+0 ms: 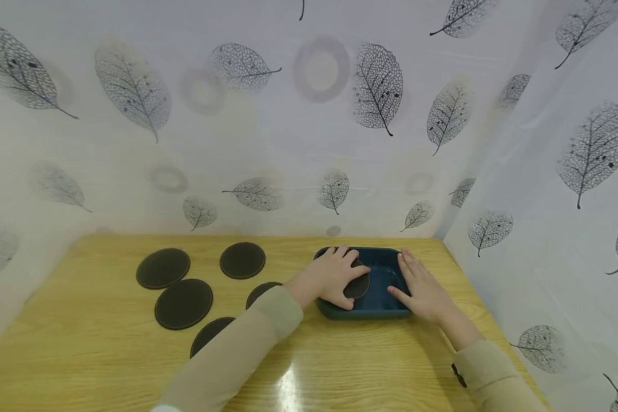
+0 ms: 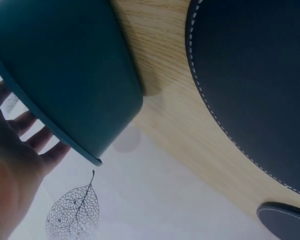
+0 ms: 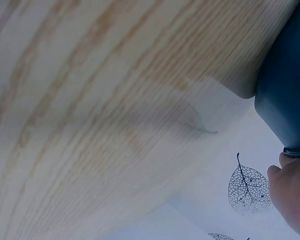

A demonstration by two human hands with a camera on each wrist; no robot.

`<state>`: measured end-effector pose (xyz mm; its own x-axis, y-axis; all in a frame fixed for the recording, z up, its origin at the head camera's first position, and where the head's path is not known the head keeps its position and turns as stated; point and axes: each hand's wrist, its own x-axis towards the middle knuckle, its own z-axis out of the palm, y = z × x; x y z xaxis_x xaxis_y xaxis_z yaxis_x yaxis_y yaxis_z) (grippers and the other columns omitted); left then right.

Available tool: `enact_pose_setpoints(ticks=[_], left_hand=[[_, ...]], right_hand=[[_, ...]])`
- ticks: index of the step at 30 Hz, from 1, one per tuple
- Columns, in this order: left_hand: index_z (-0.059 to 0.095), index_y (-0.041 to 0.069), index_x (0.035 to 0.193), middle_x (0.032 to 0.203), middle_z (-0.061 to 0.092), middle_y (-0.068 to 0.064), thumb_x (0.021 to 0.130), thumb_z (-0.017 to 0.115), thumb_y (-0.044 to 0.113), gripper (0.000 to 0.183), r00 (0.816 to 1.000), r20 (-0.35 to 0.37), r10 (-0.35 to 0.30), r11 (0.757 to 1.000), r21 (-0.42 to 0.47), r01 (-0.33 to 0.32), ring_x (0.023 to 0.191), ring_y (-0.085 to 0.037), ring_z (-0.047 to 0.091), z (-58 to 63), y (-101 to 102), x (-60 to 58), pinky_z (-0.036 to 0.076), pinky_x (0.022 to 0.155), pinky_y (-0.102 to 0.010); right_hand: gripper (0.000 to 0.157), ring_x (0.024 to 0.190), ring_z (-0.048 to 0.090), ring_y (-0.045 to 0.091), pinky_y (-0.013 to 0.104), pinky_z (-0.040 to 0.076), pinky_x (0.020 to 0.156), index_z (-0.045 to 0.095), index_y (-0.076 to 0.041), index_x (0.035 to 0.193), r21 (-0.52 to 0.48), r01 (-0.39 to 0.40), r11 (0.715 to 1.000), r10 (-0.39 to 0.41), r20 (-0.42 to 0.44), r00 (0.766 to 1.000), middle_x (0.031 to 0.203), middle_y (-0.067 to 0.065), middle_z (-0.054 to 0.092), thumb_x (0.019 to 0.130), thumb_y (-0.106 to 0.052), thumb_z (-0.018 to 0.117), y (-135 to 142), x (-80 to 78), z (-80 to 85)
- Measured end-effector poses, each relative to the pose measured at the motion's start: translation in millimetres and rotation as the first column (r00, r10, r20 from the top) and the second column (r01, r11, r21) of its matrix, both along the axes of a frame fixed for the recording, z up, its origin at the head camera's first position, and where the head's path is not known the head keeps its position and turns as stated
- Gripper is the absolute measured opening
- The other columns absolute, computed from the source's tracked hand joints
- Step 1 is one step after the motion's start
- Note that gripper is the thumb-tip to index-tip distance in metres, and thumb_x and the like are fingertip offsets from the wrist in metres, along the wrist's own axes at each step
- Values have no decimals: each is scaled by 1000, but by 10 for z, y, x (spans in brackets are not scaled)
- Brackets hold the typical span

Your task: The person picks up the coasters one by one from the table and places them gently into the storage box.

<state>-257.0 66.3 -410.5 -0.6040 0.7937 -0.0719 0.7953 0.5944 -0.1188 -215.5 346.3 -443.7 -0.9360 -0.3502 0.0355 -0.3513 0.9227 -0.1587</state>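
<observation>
A dark teal rectangular bin (image 1: pixel 365 315) stands at the right of the table. Over its left side, my left hand (image 1: pixel 335 274) holds a round black coaster (image 1: pixel 360 286), thumb and fingers spread around its edge. Part of that coaster is hidden under the hand. My right hand (image 1: pixel 424 294) rests on the bin's right rim, fingers straight along it and thumb reaching over the inside. The left wrist view has the bin's outer wall (image 2: pixel 75 85) with left fingertips behind its rim. In the right wrist view, the right hand (image 3: pixel 292 190) touches the rim.
Several more round black coasters lie flat left of the bin, among them a back one (image 1: pixel 242 260) and a left one (image 1: pixel 163 268). Two are partly covered by my left arm. White curtains (image 1: pixel 288 143) with leaf prints hang behind and beside the wooden table (image 1: pixel 82 343).
</observation>
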Motion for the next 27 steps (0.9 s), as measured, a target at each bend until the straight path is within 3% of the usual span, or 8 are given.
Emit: enact_pose_setpoints(ticks=[15,23,27], left_hand=[[39,33,165,167,39,-9,96,64,61,78,1000,9,8,1000,9,-8,152,-29,40,18,-181,0,41,121,-50],[40,31,164,167,37,-10,96,66,58,78,1000,17,-1,999,36,0,153,-30,39,51,-434,47,40,121,-53],[43,28,163,166,39,-12,94,68,55,78,1000,21,-9,996,90,7,152,-32,41,66,-622,84,40,120,-55]], right_hand=[[90,161,17,51,65,19,129,22,12,163,-27,-21,999,20,-21,1000,174,32,14,106,-46,59,-26,16,31],[91,162,15,50,62,17,130,18,11,165,-22,-19,1000,19,-9,1000,175,31,11,107,-47,57,1,7,-8],[91,162,14,50,62,17,130,17,11,165,-24,-19,1000,18,-5,1000,175,31,10,107,-47,57,4,10,-6]])
